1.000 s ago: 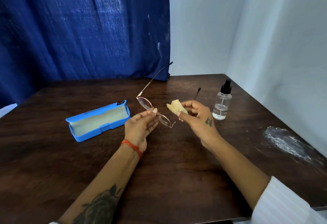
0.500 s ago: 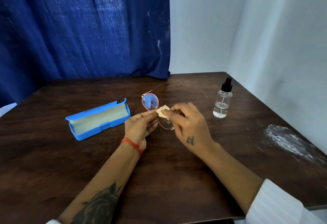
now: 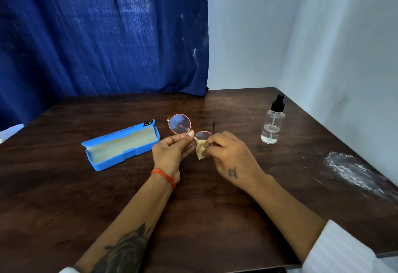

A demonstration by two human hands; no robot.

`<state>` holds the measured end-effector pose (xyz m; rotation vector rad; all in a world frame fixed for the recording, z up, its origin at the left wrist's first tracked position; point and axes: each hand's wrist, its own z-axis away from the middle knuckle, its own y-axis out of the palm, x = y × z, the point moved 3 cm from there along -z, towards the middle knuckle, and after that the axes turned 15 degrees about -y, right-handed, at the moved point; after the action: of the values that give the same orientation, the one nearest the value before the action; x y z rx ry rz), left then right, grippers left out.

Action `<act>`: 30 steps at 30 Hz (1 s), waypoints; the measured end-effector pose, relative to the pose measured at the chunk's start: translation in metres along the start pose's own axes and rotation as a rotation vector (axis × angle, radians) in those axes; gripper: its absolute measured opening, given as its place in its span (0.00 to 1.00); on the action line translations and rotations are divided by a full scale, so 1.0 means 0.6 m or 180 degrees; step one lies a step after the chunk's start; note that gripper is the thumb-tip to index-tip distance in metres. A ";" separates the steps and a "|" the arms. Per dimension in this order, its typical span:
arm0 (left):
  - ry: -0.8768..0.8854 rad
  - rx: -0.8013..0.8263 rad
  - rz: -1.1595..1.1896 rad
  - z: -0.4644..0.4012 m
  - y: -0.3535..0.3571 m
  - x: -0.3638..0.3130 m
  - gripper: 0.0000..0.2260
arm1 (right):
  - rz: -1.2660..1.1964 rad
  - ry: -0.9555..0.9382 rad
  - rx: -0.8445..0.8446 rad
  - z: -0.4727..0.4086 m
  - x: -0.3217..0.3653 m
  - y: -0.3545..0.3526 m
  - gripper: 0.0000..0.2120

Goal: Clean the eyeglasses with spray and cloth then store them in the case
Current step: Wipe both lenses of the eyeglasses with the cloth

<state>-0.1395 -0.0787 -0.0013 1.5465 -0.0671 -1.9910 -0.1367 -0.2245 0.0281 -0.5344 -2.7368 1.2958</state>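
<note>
My left hand (image 3: 172,151) pinches the thin pink-rimmed eyeglasses (image 3: 179,125) at the bridge, holding them just above the table with the lenses facing me. My right hand (image 3: 230,159) presses a small cream cloth (image 3: 201,148) against the right lens, which it partly hides. One dark temple tip sticks up behind that hand. The blue case (image 3: 120,144) lies open to the left of my left hand, its pale lining showing. The clear spray bottle (image 3: 271,121) with a black pump stands upright to the right.
The dark wooden table (image 3: 193,208) meets a blue curtain (image 3: 103,35) at the back and white walls at the right. A white powdery smear (image 3: 353,171) marks the table near its right edge.
The glasses turned from edge-on to lenses facing me. My right hand rolled palm-down and brought the cloth onto the right lens, where it has slid down a little.
</note>
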 end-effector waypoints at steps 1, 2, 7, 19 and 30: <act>0.0022 -0.0012 -0.0009 0.000 0.000 -0.001 0.04 | 0.0026 0.0119 -0.0090 0.000 -0.004 -0.004 0.10; 0.0030 -0.0021 -0.0020 0.000 0.000 -0.003 0.04 | 0.0041 0.0237 -0.0215 0.001 -0.008 -0.008 0.09; 0.0080 -0.0002 -0.0044 0.003 0.004 -0.007 0.02 | 0.0070 0.0556 -0.0712 -0.005 -0.008 -0.012 0.11; 0.0305 0.0023 -0.0038 0.006 0.005 -0.009 0.02 | 0.0074 0.0501 -0.0478 0.000 -0.007 0.001 0.11; 0.0394 0.0166 0.0001 0.008 0.010 -0.008 0.01 | 0.0294 0.0558 -0.0958 -0.013 0.002 0.004 0.09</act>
<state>-0.1407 -0.0830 0.0068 1.6991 -0.0698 -1.9023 -0.1354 -0.2171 0.0312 -0.7647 -2.7986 0.8076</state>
